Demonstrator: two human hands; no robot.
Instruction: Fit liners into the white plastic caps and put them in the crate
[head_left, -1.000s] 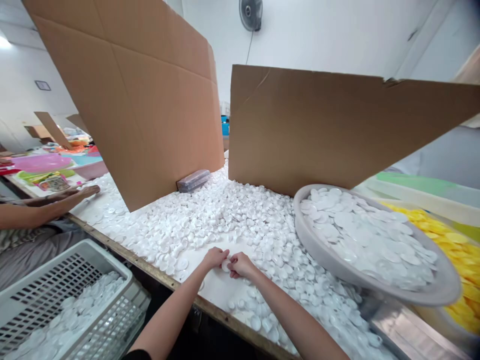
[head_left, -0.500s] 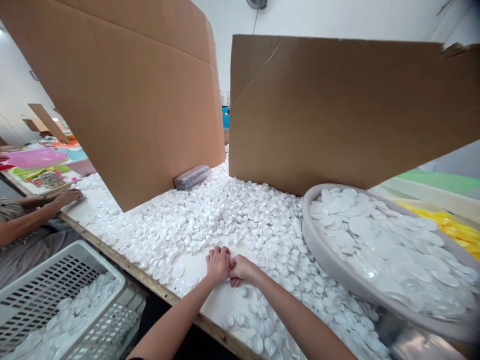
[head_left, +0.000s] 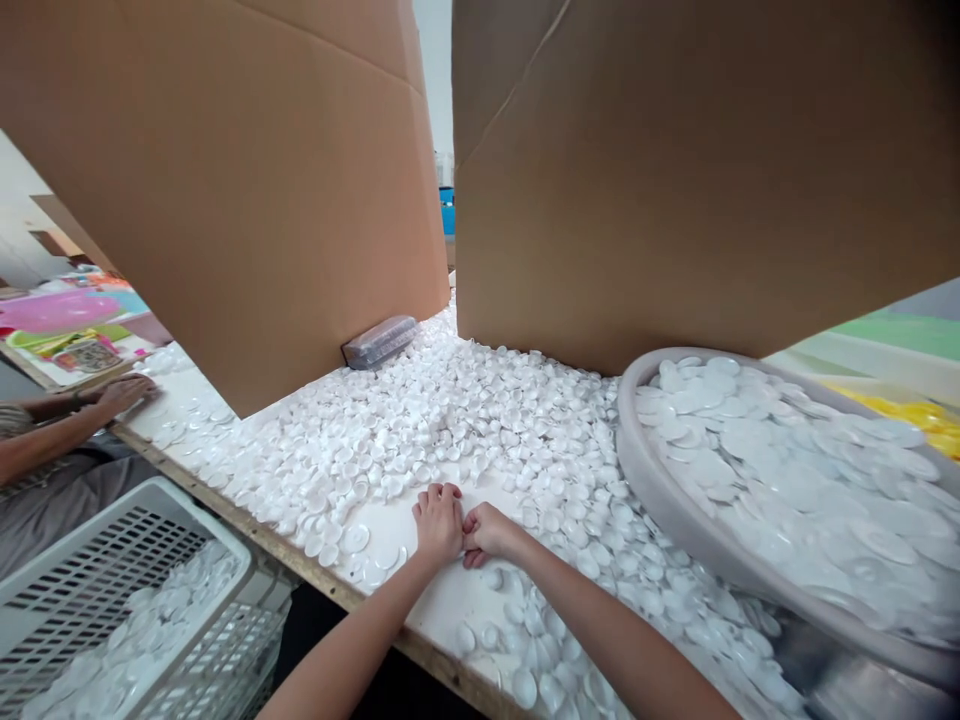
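We saw the left hand and the right hand close together, fingers curled, over a bare patch of tabletop (whether either gripped a piece, we could not tell). Small white pieces lay heaped around them; a grey tub of white discs stood to our right.

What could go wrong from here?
Loose white pieces lie close to the table's front edge, so the right forearm might sweep some off. The left grip and right grip sit together, so anything between them is hidden and might slip unnoticed. The basin looks full; a bump might spill its discs.
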